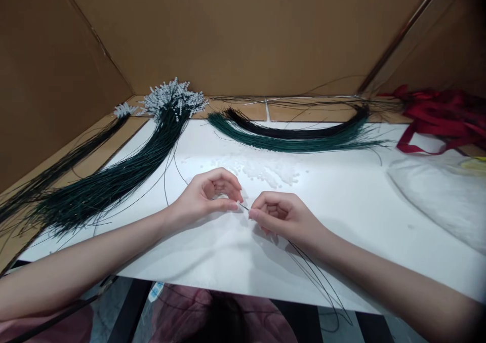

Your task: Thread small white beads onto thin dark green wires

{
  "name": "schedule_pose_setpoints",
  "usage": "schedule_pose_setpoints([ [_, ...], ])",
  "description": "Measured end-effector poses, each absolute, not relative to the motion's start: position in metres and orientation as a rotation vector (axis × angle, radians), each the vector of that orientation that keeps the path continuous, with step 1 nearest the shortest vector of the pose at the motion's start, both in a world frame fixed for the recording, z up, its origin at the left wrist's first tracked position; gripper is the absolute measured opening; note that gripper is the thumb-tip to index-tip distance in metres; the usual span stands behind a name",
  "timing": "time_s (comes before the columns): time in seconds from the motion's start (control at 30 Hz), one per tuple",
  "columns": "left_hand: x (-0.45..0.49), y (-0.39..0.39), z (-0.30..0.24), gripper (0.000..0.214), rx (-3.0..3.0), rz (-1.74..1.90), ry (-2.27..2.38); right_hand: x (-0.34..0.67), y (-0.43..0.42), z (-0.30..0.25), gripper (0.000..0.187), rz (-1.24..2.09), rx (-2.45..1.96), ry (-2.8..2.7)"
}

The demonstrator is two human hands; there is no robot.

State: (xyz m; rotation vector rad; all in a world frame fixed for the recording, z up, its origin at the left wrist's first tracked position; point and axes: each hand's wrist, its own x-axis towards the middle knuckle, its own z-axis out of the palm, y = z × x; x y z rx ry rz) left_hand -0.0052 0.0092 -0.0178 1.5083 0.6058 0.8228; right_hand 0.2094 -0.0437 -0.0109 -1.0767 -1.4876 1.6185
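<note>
Between thumb and fingertips, my left hand (212, 194) pinches a small white bead (238, 205). Close beside it, my right hand (283, 214) is closed on a thin dark wire (245, 208), whose end meets the bead. Whether the wire passes fully through the bead is too small to tell. The wire's long tails hang from under my right hand past the table's front edge. Just beyond both hands, loose white beads (266, 168) lie scattered on the white tabletop (212, 257).
A big bundle of green wires (125, 181) tipped with white beads (172, 100) lies left, a thinner bundle (76, 153) beside it. Bare green wires (273, 141) and black wires (296, 130) curve at the back. Red ribbon (436, 120) and a clear plastic bag (440, 191) lie right. Cardboard walls (243, 34) enclose the table.
</note>
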Motion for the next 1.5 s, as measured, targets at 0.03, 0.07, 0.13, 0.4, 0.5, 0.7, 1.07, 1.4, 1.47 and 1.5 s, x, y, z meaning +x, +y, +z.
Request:
schedule_pose_setpoints([
  [0.03,-0.0054,0.0095,-0.0183,0.028,1.503,0.819,0.599,0.2094,-0.0440,-0.0114,0.022,1.608,-1.079,-1.501],
  [0.07,-0.0056,0.0098,-0.0188,0.029,1.498,0.814,0.592,0.2092,-0.0442,-0.0117,0.022,1.597,-1.082,-1.510],
  [0.13,-0.0059,0.0102,-0.0192,0.030,1.494,0.803,0.581,0.2085,-0.0442,-0.0120,0.024,1.581,-1.085,-1.520],
  [0.4,-0.0051,0.0086,-0.0169,0.029,1.528,0.797,0.607,0.2066,-0.0440,-0.0103,0.028,1.561,-1.107,-1.534],
  [0.5,-0.0045,0.0083,-0.0159,0.029,1.530,0.803,0.622,0.2068,-0.0440,-0.0104,0.027,1.570,-1.106,-1.522],
  [0.7,-0.0042,0.0087,-0.0155,0.028,1.535,0.801,0.616,0.2078,-0.0437,-0.0101,0.026,1.563,-1.093,-1.539],
  [1.07,-0.0046,0.0102,-0.0176,0.028,1.527,0.797,0.582,0.2075,-0.0441,-0.0113,0.023,1.540,-1.122,-1.570],
  [1.4,-0.0050,0.0077,-0.0139,0.024,1.520,0.768,0.595,0.2073,-0.0433,-0.0103,0.024,1.544,-1.125,-1.584],
  [1.47,-0.0049,0.0074,-0.0129,0.023,1.524,0.759,0.603,0.2074,-0.0432,-0.0113,0.023,1.538,-1.126,-1.590],
  [1.5,-0.0050,0.0073,-0.0126,0.023,1.525,0.754,0.606,0.2075,-0.0432,-0.0119,0.022,1.535,-1.126,-1.594],
])
